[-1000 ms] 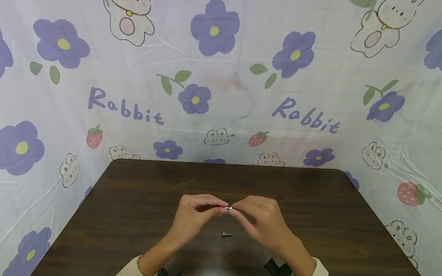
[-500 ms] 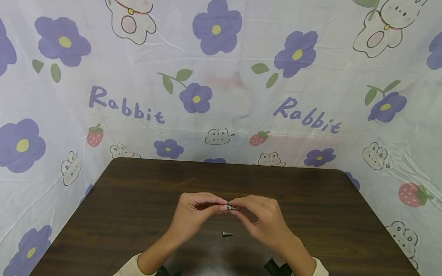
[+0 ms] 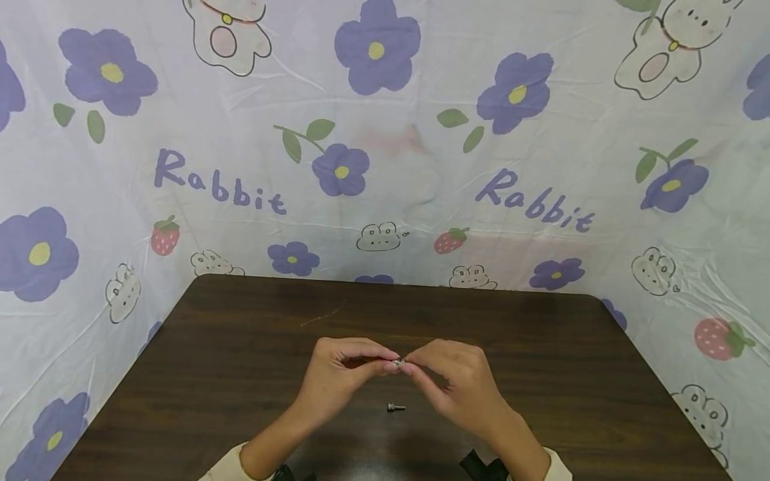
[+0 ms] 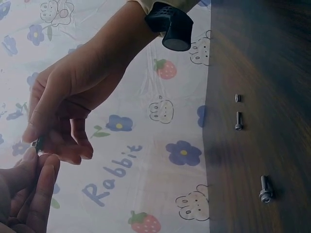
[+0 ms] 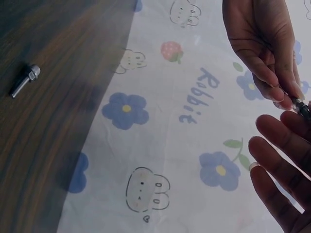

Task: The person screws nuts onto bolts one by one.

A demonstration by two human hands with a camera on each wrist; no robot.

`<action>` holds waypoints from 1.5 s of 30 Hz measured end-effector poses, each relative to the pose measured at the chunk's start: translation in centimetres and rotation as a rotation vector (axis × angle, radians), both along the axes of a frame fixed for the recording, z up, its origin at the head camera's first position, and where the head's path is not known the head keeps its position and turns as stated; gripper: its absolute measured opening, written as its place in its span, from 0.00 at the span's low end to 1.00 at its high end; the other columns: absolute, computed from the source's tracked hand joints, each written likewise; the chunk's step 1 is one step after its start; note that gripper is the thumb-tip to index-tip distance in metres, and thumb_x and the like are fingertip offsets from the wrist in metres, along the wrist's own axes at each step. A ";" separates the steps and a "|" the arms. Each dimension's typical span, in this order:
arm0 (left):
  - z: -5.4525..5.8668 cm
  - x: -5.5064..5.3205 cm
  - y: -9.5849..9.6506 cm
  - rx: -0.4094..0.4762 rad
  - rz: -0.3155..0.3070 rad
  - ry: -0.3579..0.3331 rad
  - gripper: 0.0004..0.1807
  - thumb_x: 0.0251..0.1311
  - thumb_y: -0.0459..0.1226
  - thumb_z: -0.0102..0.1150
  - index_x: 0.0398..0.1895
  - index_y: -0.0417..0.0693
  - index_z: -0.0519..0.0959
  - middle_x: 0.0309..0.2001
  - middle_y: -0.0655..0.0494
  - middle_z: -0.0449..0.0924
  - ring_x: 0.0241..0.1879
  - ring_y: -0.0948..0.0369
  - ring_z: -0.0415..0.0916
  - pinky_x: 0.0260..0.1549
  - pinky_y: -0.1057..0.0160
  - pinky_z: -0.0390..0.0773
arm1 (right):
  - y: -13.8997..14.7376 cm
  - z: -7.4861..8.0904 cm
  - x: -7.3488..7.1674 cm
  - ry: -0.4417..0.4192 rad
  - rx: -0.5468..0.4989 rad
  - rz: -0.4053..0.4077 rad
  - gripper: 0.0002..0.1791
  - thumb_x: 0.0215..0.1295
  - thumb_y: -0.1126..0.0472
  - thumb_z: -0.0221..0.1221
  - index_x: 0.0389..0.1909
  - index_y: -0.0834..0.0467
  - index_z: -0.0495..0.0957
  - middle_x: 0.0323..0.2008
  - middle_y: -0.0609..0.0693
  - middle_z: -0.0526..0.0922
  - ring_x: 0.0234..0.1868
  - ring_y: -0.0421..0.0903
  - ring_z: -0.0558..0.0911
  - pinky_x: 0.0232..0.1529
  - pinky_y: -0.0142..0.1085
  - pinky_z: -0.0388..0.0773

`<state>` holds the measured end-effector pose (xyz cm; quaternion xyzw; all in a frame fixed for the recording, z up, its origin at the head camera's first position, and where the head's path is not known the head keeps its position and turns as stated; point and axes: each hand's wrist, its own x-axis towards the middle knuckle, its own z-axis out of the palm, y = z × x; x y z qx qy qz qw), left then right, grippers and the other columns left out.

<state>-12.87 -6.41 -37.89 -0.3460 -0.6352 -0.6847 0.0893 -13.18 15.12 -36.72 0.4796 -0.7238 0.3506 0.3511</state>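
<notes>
Just above the table my two hands meet at a small metal bolt (image 3: 399, 362), mostly covered by fingertips. My left hand (image 3: 337, 375) pinches one end of it between thumb and forefinger. From the other side my right hand (image 3: 458, 379) pinches it with thumb and forefinger. In the right wrist view the bolt (image 5: 302, 108) looks partly bright and partly dark, while the right hand's other fingers (image 5: 277, 182) are spread. Below the hands a second bolt (image 3: 396, 408) lies on its side, a thicker collar near its head.
On the dark wooden table (image 3: 240, 401), the left wrist view also shows a thinner bolt (image 4: 238, 121) and a small nut (image 4: 237, 98). A patterned cloth (image 3: 421, 200) hangs behind and beside the table. Each wrist carries a black camera (image 4: 176, 36).
Half a second ago the right thumb and forefinger stood slightly apart, showing more of the held bolt. Now they are together on it again. The bolt on the table has not moved.
</notes>
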 end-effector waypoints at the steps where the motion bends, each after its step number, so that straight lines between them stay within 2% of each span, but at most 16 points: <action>1: 0.0 0.0 0.0 -0.005 0.007 0.001 0.06 0.60 0.26 0.68 0.39 0.33 0.87 0.37 0.46 0.89 0.35 0.54 0.88 0.35 0.53 0.87 | 0.0 0.0 0.0 -0.003 0.001 -0.001 0.11 0.76 0.57 0.59 0.35 0.56 0.86 0.30 0.45 0.87 0.31 0.38 0.85 0.32 0.30 0.82; 5: 0.0 -0.1 -0.1 -0.029 0.053 0.007 0.05 0.59 0.27 0.69 0.39 0.37 0.88 0.36 0.49 0.89 0.34 0.55 0.88 0.33 0.55 0.87 | 0.2 0.0 0.1 -0.001 0.013 -0.022 0.11 0.74 0.54 0.61 0.39 0.57 0.87 0.33 0.46 0.88 0.32 0.39 0.86 0.33 0.31 0.83; 9: 0.1 -0.1 -0.3 -0.034 0.072 -0.001 0.05 0.59 0.28 0.70 0.38 0.38 0.89 0.37 0.49 0.89 0.34 0.55 0.88 0.32 0.55 0.87 | 0.2 0.3 0.2 0.012 0.019 -0.043 0.13 0.72 0.53 0.63 0.44 0.60 0.86 0.36 0.49 0.89 0.33 0.42 0.87 0.34 0.32 0.84; 20: 0.1 0.1 -0.1 -0.012 0.033 -0.033 0.05 0.59 0.27 0.69 0.39 0.36 0.88 0.37 0.47 0.89 0.34 0.54 0.88 0.34 0.53 0.87 | 0.3 0.3 0.1 0.011 0.038 -0.011 0.10 0.74 0.57 0.60 0.40 0.59 0.86 0.33 0.49 0.89 0.31 0.42 0.87 0.33 0.32 0.84; 26: 0.1 0.2 -0.2 -0.035 0.045 -0.014 0.06 0.60 0.28 0.69 0.39 0.38 0.89 0.37 0.48 0.89 0.34 0.56 0.88 0.33 0.54 0.87 | 0.0 0.2 0.2 0.041 0.026 -0.009 0.10 0.73 0.56 0.62 0.37 0.57 0.87 0.31 0.47 0.88 0.31 0.40 0.86 0.32 0.32 0.83; 29: 0.1 0.2 -0.2 -0.034 0.034 -0.001 0.06 0.60 0.27 0.68 0.40 0.36 0.88 0.37 0.48 0.89 0.34 0.55 0.88 0.33 0.54 0.87 | 0.0 0.1 0.2 0.018 0.030 -0.025 0.12 0.75 0.54 0.60 0.35 0.56 0.87 0.30 0.45 0.88 0.31 0.39 0.86 0.32 0.32 0.83; 32: 0.1 0.1 -0.2 -0.029 0.022 0.002 0.06 0.60 0.27 0.68 0.40 0.36 0.88 0.37 0.48 0.89 0.35 0.55 0.88 0.34 0.54 0.87 | 0.1 0.1 0.2 -0.007 0.035 -0.044 0.15 0.77 0.52 0.57 0.37 0.57 0.87 0.32 0.45 0.88 0.32 0.40 0.86 0.33 0.32 0.84; 39: 0.0 0.0 -0.3 -0.041 0.080 0.008 0.05 0.59 0.28 0.70 0.38 0.38 0.89 0.36 0.49 0.89 0.33 0.56 0.88 0.32 0.56 0.87 | 0.1 0.2 0.2 0.033 0.012 -0.039 0.13 0.73 0.54 0.63 0.44 0.60 0.85 0.37 0.50 0.89 0.36 0.44 0.88 0.37 0.35 0.85; 45: 0.0 -0.1 -0.2 -0.011 0.027 -0.024 0.06 0.59 0.27 0.69 0.39 0.35 0.88 0.37 0.46 0.89 0.34 0.53 0.88 0.34 0.53 0.87 | 0.1 0.3 0.0 0.037 0.024 -0.015 0.08 0.71 0.59 0.64 0.42 0.60 0.85 0.36 0.50 0.89 0.36 0.45 0.88 0.39 0.34 0.85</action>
